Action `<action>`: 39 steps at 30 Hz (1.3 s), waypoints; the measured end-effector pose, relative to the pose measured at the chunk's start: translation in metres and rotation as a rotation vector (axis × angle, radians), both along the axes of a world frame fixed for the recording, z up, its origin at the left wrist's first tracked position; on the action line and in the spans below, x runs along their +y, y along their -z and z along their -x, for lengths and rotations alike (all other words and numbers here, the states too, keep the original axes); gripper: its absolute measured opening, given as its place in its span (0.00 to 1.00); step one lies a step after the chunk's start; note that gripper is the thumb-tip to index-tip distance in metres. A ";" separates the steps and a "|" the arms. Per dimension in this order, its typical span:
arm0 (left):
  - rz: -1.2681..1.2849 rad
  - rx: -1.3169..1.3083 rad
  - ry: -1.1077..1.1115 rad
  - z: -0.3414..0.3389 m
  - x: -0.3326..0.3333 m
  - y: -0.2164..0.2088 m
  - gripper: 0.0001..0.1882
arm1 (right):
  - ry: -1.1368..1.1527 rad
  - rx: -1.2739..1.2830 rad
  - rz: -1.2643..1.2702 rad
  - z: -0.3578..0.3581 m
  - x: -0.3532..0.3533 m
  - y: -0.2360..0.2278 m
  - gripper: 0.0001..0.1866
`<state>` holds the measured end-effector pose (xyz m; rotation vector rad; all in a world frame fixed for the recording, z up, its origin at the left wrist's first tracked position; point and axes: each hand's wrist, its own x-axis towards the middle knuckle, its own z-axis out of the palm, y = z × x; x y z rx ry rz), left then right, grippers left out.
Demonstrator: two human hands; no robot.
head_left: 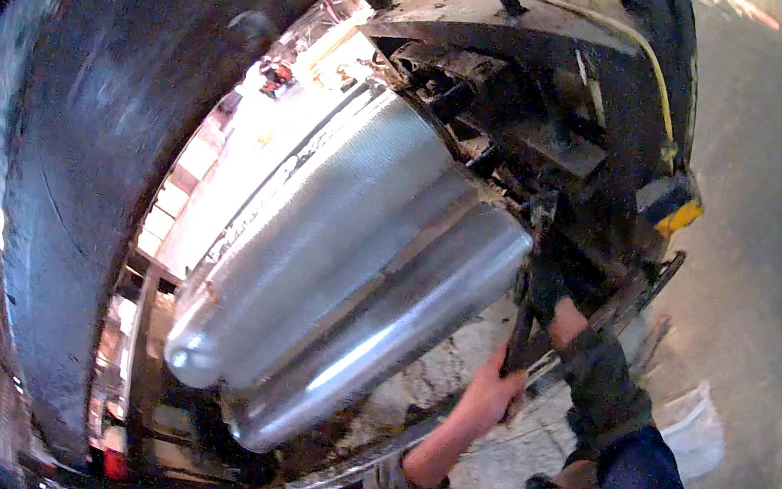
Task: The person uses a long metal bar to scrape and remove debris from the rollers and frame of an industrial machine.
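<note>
At the right-hand end of the shiny silver metal casing, your left hand is wrapped around the lower part of a dark bar, which stands near upright in view. Your right hand is at the bar's upper stretch, dark and blurred, so you cannot tell how its fingers sit. Up and right of it is a yellow-and-dark block, near a thin yellow hose; a whitish translucent container lies beyond your right sleeve.
</note>
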<state>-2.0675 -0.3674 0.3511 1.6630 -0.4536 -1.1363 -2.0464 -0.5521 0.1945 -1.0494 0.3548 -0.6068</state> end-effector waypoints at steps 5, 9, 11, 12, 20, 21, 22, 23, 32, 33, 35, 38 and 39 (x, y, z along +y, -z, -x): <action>-0.202 -0.063 -0.041 0.048 0.060 -0.019 0.34 | -0.117 -0.199 -0.618 0.035 0.068 -0.093 0.06; -0.135 -0.040 -0.125 0.069 0.068 -0.007 0.22 | -0.135 -0.324 -0.470 0.054 0.076 -0.104 0.14; -0.204 -0.107 -0.167 0.075 0.067 0.001 0.14 | -0.081 -0.346 -0.413 0.067 0.080 -0.124 0.22; -0.176 -0.099 -0.192 0.078 0.065 0.001 0.13 | -0.148 -0.431 -0.462 0.075 0.076 -0.133 0.32; 0.162 -0.074 -0.332 0.061 0.036 -0.029 0.09 | -0.406 -0.703 -0.563 0.049 0.086 -0.163 0.33; 0.206 -0.073 -0.352 0.056 0.030 -0.035 0.09 | -0.437 -0.705 -0.551 0.044 0.083 -0.168 0.33; 0.226 -0.156 -0.353 0.053 0.024 -0.040 0.11 | -0.467 -0.707 -0.540 0.038 0.079 -0.173 0.32; 0.250 -0.192 -0.352 0.046 0.022 -0.038 0.12 | -0.499 -0.705 -0.529 0.031 0.076 -0.177 0.32; 0.434 -0.279 -0.427 -0.013 -0.031 -0.053 0.16 | -0.605 -0.681 -0.285 -0.017 0.016 -0.227 0.39; 0.446 -0.357 -0.469 -0.015 -0.043 -0.058 0.16 | -0.558 -0.702 -0.219 -0.020 0.009 -0.238 0.37; 0.425 -0.543 -0.517 -0.026 -0.066 -0.068 0.17 | -0.445 -0.735 -0.081 -0.023 -0.008 -0.260 0.35; 0.392 -0.745 -0.519 -0.046 -0.081 -0.081 0.20 | -0.380 -0.756 0.037 -0.037 -0.022 -0.285 0.34; 0.432 -0.723 -0.488 -0.052 -0.081 -0.089 0.21 | -0.374 -0.762 0.060 -0.042 -0.024 -0.292 0.34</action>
